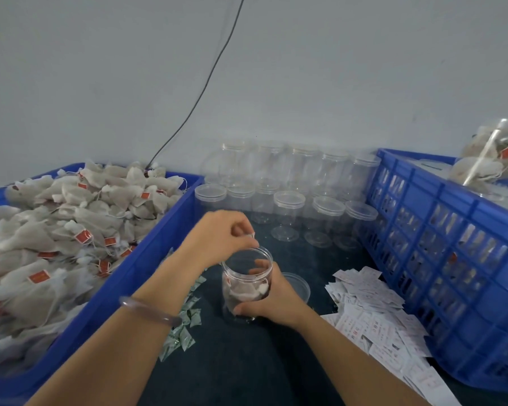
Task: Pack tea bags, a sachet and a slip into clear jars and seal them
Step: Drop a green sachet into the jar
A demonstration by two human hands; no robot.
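1. One clear jar (pixel 247 276) stands on the dark table (pixel 247 361) (tea bags (pixel 244 291) inside).
2. Right hand (pixel 272 301) grips its right side, fingers curled round.
3. Left hand (pixel 220 232), above its mouth, pinches a small white bit (pixel 251 235).

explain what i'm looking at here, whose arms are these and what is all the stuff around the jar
There is no machine here. These are a person's two bare arms, seen in one picture from a camera worn on the head and looking down. The right hand grips an open clear jar standing on the dark table, with a few tea bags already inside. The left hand hovers over the jar's mouth, pinching a small white bit; I cannot tell what it is. On the left, a blue crate holds a heap of more tea bags. Green sachets lie beside it, white slips lie on the right, a lid sits beside the jar, and empty jars stand at the back. A second blue crate stands on the right.
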